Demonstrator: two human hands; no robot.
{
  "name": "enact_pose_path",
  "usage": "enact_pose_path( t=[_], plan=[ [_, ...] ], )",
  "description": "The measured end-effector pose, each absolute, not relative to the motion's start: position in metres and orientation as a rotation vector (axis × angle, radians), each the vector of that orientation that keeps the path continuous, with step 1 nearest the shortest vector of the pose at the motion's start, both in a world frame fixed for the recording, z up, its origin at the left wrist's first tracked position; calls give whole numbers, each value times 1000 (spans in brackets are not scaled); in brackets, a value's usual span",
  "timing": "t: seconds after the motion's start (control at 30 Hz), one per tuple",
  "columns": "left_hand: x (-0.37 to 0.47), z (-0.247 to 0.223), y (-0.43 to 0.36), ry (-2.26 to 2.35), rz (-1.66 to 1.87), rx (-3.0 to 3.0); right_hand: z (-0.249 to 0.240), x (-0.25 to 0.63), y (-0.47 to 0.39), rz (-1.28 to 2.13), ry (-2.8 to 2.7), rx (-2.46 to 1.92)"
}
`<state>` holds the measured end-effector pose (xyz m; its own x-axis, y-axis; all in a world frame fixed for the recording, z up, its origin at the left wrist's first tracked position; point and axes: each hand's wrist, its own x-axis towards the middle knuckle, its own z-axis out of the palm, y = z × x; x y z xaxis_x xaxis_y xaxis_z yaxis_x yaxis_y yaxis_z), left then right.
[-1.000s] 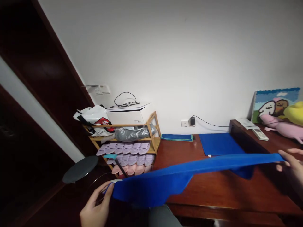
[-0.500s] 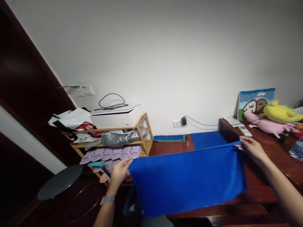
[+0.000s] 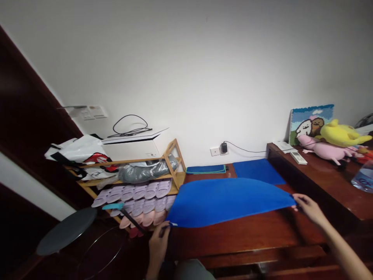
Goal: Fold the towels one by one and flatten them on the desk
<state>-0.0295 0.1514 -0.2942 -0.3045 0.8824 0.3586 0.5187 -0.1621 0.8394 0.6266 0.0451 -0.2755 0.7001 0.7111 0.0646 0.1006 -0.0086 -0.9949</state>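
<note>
In the head view, your left hand (image 3: 159, 241) and right hand (image 3: 309, 210) are pinching the near corners of a blue cloth (image 3: 230, 202), at eight and three o'clock from its middle, spread out over the table (image 3: 233, 243); I can't tell whether its far edge is touching down. It is looking light, soft and limp, likely sagging wherever unsupported and hardly fragile; those corners, the left beside a white tag (image 3: 174, 224), are seeming the best holds. The far edge is bulging toward a flat mat (image 3: 259, 171) at one, the rack (image 3: 177, 165) is crowding ten, the raised desk (image 3: 329, 182) is bounding two to three, and most room is lying toward six, short of the table's near edge.
</note>
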Motion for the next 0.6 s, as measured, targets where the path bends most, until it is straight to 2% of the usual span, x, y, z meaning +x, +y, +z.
enact_pose_path(
  t=[0.1,0.2,0.43,0.6],
  plan=[
    [-26,-348,139,1801,1227,1752,-322,607,36,669,-736,-1648],
    [-31,-377,130,1790,1142,1914,-343,600,28,604,-758,-1782],
    [-48,-394,123,1846,1022,2190,-365,624,11,593,-809,-1898],
    [-51,-407,115,1825,951,2328,-389,630,-7,395,-859,-1930]
  ],
)
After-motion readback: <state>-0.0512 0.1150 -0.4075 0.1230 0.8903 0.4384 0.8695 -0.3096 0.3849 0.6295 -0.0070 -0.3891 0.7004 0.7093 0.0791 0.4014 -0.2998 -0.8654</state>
